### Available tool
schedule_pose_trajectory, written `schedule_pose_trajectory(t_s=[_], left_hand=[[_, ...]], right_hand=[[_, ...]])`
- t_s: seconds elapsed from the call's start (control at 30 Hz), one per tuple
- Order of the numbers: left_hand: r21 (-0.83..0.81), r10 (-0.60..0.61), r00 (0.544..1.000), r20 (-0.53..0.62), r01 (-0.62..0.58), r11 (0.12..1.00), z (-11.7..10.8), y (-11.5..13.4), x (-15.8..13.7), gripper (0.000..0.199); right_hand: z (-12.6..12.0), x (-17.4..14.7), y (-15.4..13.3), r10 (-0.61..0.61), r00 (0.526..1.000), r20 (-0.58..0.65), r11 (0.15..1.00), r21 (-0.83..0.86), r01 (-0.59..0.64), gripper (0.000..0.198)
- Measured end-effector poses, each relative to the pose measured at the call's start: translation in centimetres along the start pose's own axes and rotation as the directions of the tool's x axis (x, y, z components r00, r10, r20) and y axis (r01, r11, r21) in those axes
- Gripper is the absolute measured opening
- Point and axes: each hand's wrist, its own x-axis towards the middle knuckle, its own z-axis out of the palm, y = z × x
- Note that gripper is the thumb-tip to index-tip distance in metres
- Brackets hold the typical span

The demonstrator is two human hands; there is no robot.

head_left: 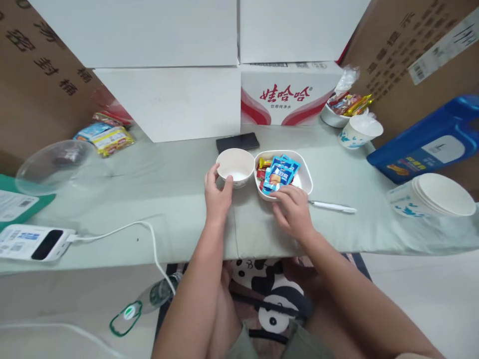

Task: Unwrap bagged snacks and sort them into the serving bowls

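My left hand is closed around the left side of an upright white paper bowl, its thumb on the near wall. No contents show inside the bowl. Just right of it sits a square white dish holding blue snack packets, with red and yellow wrapped pieces partly covered underneath. At the dish's near edge, my right hand has its fingers bent over the rim beside the lowest packet and its thumb outside the wall. A white pen lies right of that hand.
Behind the bowl lies a black phone. Stacked paper bowls, a blue bottle and a paper cup stand at right. On the left are a clear plastic lid, snack packs and a power bank with a cable.
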Motion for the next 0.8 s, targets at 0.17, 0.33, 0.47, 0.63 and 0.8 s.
schedule_pose_trajectory(t_s=[0.17,0.33,0.47,0.63,0.8], left_hand=[[-0.082,-0.096,0.975,-0.2,0.081,0.993,-0.8,1.3,-0.8,0.041],[-0.35,-0.283,0.926,-0.252,0.185,0.918,-3.7,2.4,-0.8,0.032],[-0.578,-0.452,0.845,-0.285,0.225,0.784,-6.7,2.0,0.1,0.029],[-0.721,-0.586,0.771,-0.249,0.257,0.644,-9.8,0.6,1.4,0.041],[-0.76,-0.631,0.749,-0.201,0.287,0.583,-11.5,-0.2,2.3,0.046]], right_hand=[[-1.4,-0.6,-0.5,-0.095,0.98,-0.176,0.995,0.013,0.099,0.024],[-0.4,-1.0,-2.9,-0.155,0.974,-0.162,0.985,0.051,0.165,0.029],[2.1,1.1,-7.6,-0.181,0.982,-0.057,0.97,0.153,0.188,0.029],[8.0,9.4,-14.6,-0.281,0.957,0.067,0.928,0.273,0.254,0.022],[20.9,21.3,-19.7,-0.317,0.896,0.311,0.926,0.306,0.222,0.031]])
